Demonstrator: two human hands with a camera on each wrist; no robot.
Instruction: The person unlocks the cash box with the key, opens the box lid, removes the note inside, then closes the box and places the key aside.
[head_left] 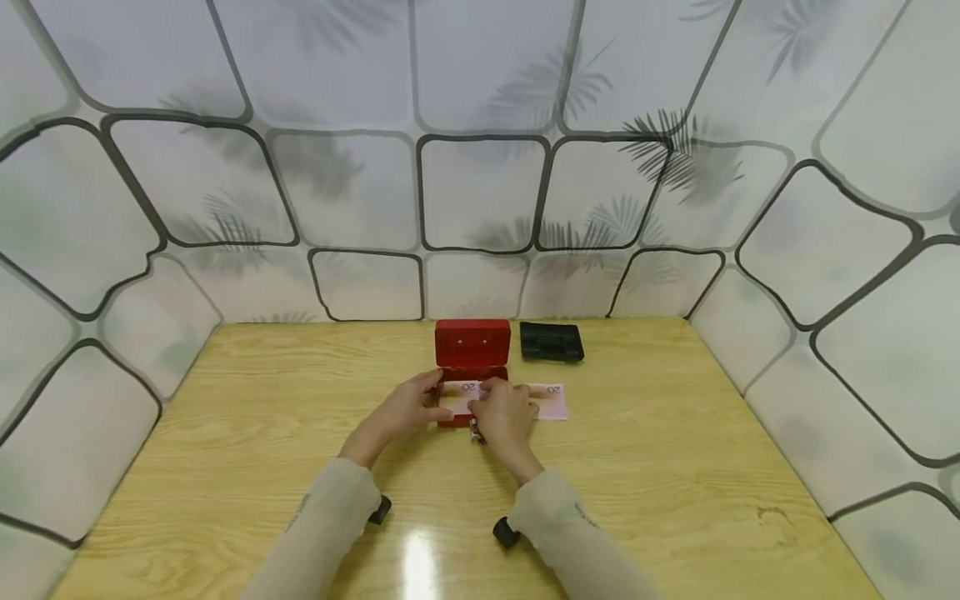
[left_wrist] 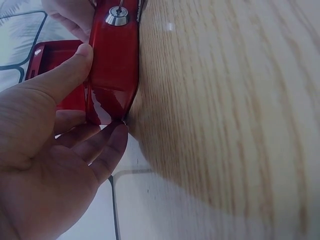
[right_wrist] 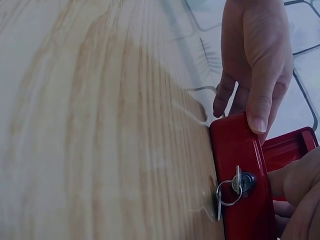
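A red cash box [head_left: 472, 343] stands on the table with its lid raised at the back. A pink banknote [head_left: 459, 398] marked 20 lies over its opening. My left hand [head_left: 405, 408] grips the box's left end; in the left wrist view the thumb rests on the rim and the fingers curl against the side. Over the right half of the box, my right hand [head_left: 504, 412] pinches at the banknote, its fingertips partly hidden. A second pink note [head_left: 551, 402] shows to the right of that hand. Keys on a ring [right_wrist: 230, 192] hang from the front lock [right_wrist: 245, 183].
A black case [head_left: 551, 342] sits behind and to the right of the red box. The wooden table [head_left: 300, 367] meets patterned fabric walls [head_left: 480, 192] at the back and both sides. Dark wrist devices [head_left: 506, 532] show at both cuffs.
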